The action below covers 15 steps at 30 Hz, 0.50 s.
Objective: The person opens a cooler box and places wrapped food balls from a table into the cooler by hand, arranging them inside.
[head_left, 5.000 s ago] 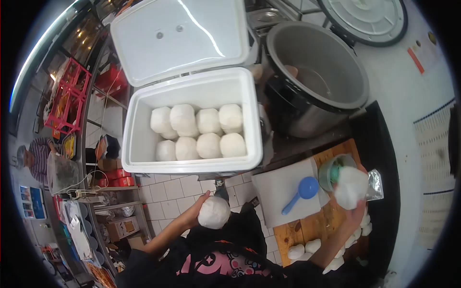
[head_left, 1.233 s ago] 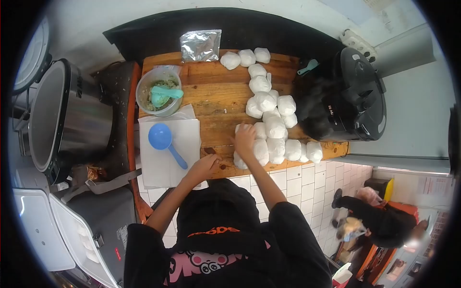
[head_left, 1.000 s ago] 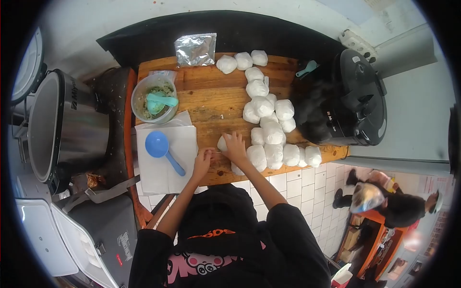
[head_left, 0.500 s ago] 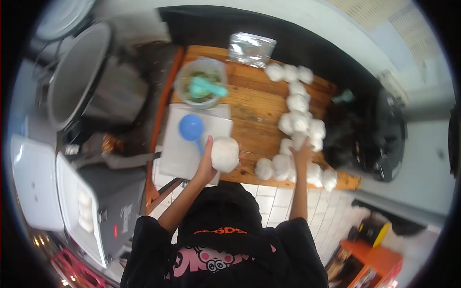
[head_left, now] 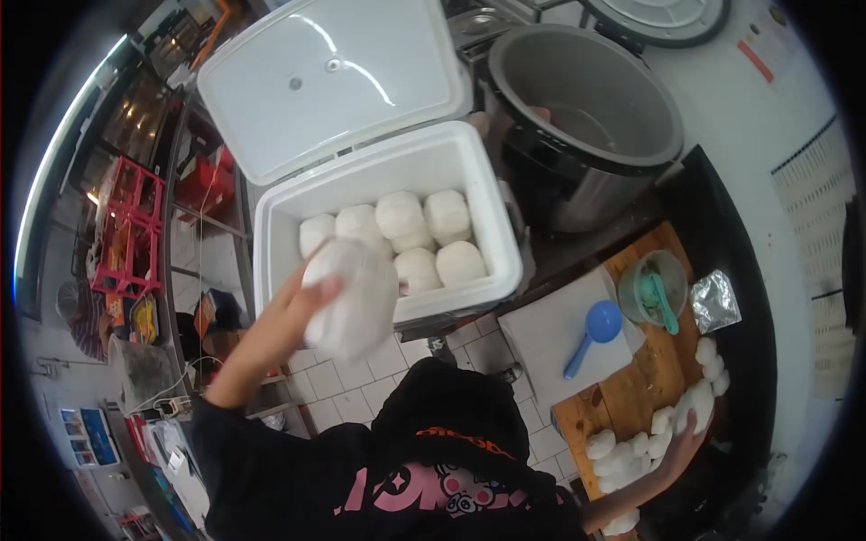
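My left hand (head_left: 290,311) grips a white rounded bundle (head_left: 354,302), smeared by motion, in front of the open white cooler box (head_left: 388,311). Inside the box sit several similar white bundles (head_left: 460,263), some stacked on others. Far to the right, my right hand (head_left: 686,446) has its fingers around another white bundle (head_left: 696,403) at the row on the wooden table (head_left: 636,383). More white bundles (head_left: 618,460) lie close to that hand and along the table. What the bundles contain is hidden.
White sheets (head_left: 550,338) with a blue scoop (head_left: 603,320) lie on the table. Beyond them are a tub (head_left: 645,284) with a turquoise spoon and a silver foil packet (head_left: 715,302). A large open cooker pot (head_left: 586,171) stands behind. The cooler's lid (head_left: 334,90) is raised.
The view has swung left to the cooler box. My left hand has carried its white bundle from over the table to the box's front. My right hand remains at the bundles on the table.
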Motion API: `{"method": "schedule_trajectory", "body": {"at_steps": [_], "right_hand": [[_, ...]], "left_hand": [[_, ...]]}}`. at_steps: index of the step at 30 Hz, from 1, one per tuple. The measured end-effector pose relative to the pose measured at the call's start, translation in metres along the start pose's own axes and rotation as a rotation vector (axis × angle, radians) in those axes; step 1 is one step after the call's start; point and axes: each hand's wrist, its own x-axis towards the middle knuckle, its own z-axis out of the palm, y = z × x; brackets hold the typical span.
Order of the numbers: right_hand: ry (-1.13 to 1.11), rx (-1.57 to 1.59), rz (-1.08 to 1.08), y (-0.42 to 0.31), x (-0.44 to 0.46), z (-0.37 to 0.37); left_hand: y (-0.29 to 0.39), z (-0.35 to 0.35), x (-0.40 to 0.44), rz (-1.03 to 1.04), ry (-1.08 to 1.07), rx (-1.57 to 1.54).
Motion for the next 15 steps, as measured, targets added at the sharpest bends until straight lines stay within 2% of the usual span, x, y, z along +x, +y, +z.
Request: {"method": "schedule_trajectory", "body": {"at_steps": [1,3,4,6,7,8,9,10,11,12,13,15], "right_hand": [[-0.044,-0.088,-0.102,-0.029,-0.003,0.027],[-0.254,0.043,-0.215,-0.081,-0.014,0.081],[-0.375,0.247,-0.197,-0.099,-0.020,0.110],[-0.791,0.296,-0.325,-0.178,-0.053,0.172],[-0.960,0.277,-0.298,-0.211,-0.069,0.198],[-1.093,0.282,-0.252,-0.232,-0.086,0.222],[-1.266,0.192,-0.295,-0.237,-0.086,0.245],[-1.328,0.080,-0.345,-0.250,-0.100,0.266],[-1.398,0.013,-0.434,-0.244,-0.106,0.291],[-1.410,-0.067,-0.378,-0.237,-0.117,0.313],[-1.420,-0.147,-0.323,-0.231,-0.126,0.332],[-1.442,-0.440,-0.345,-0.222,-0.136,0.362]], "left_hand": [[-0.012,-0.032,0.025,-0.004,0.073,0.109],[-0.033,-0.061,0.063,-0.047,0.084,0.368],[-0.044,-0.070,0.077,-0.048,0.079,0.357],[-0.060,-0.080,0.101,-0.176,-0.130,0.446],[-0.065,-0.083,0.107,-0.178,-0.139,0.436],[-0.071,-0.088,0.113,-0.192,-0.192,0.496],[-0.075,-0.091,0.116,-0.205,-0.246,0.558],[-0.076,-0.095,0.117,-0.206,-0.255,0.545],[-0.075,-0.098,0.116,-0.135,-0.362,0.722],[-0.076,-0.101,0.116,-0.059,-0.469,0.899],[-0.080,-0.105,0.115,-0.057,-0.476,0.889],[-0.091,-0.114,0.109,0.521,-0.455,1.620]]}}
